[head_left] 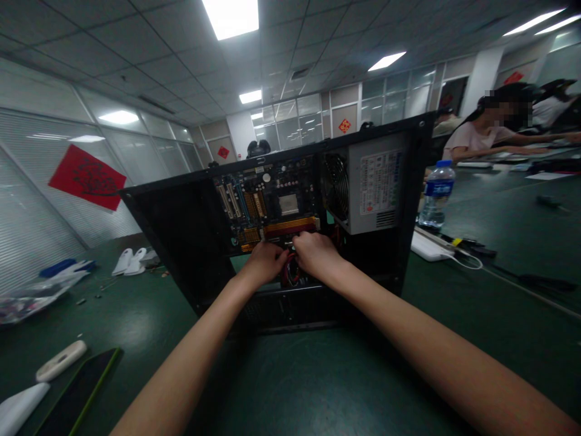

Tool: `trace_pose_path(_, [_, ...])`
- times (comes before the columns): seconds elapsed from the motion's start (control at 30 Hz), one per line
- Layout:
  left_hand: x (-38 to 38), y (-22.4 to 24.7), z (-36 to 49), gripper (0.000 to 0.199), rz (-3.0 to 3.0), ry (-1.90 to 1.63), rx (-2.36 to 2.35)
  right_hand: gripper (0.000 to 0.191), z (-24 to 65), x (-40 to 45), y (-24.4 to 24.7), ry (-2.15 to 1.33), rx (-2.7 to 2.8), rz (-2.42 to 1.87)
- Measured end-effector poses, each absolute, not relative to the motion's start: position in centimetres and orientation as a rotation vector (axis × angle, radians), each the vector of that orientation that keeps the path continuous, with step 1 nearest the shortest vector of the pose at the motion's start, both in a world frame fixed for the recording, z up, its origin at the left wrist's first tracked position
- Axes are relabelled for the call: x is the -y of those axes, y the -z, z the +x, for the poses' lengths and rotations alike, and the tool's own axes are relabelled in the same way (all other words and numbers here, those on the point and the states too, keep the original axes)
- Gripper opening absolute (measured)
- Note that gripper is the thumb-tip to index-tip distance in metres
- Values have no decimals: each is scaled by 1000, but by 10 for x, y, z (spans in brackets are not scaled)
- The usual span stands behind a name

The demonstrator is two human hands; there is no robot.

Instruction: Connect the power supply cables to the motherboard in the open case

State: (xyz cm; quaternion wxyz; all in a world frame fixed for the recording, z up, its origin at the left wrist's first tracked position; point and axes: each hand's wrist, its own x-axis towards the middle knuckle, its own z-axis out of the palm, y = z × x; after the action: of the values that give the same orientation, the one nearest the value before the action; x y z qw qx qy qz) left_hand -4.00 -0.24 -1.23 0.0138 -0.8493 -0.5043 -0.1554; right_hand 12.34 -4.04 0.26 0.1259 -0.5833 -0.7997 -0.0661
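Note:
An open black computer case [167, 242] stands on the green table [299, 381]. Inside it are a motherboard [272, 188] and, at the upper right, a grey power supply [376, 188] with a fan. My left hand [267, 260] is at the board's lower edge, fingers closed beside a bundle of red and dark cables [293, 272]. Just to its right, my right hand [315, 251] is closed near the same cables, below the orange and red memory slots [290, 227]. What the fingertips of either hand hold is too small and hidden to make out.
Right of the case stand a water bottle [438, 194], a white device [431, 247] and cables. At left lie a phone [79, 393], a beige object [61, 360], white items [129, 261] and plastic bags [40, 290]. A person [490, 127] sits at the far right.

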Motion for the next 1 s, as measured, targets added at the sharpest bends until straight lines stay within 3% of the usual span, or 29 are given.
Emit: trace_pose_path(1.0, [15,23,-52,31,-2833,892,1623,26,118,35,8,371,2257,-1607])
